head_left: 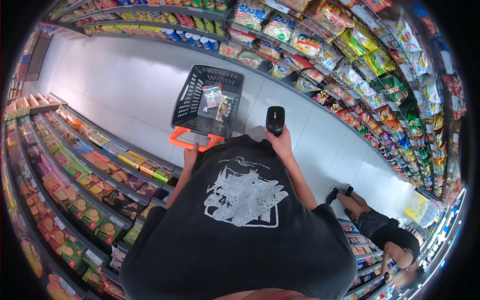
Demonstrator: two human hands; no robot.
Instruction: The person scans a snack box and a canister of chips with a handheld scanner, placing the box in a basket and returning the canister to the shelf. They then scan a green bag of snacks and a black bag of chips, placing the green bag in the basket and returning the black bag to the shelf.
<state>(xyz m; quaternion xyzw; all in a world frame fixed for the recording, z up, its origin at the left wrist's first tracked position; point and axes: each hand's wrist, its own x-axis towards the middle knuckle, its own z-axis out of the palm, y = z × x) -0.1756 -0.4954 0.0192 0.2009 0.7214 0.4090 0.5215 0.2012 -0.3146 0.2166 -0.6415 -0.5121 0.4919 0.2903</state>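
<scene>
My left hand (190, 154) is closed around the orange handle (181, 135) of a dark grey shopping basket (182, 107). The basket is in front of me, a little left of the middle. In it lie a packet with a red and blue top (213, 95) and a second flat packet (224, 109) with a picture on it. My right hand (281, 142) grips a black, rounded, mouse-shaped device (275, 120) by its near end, to the right of the basket. Part of my left fingers is hidden behind the handle.
Shelves of boxed biscuits (90, 185) run along my left. Snack bags (345, 55) fill the shelves ahead and right, with canisters (185, 36) at the far left end. Pale floor tiles (125, 75) lie between. Another person (380, 225) stands behind me at the right.
</scene>
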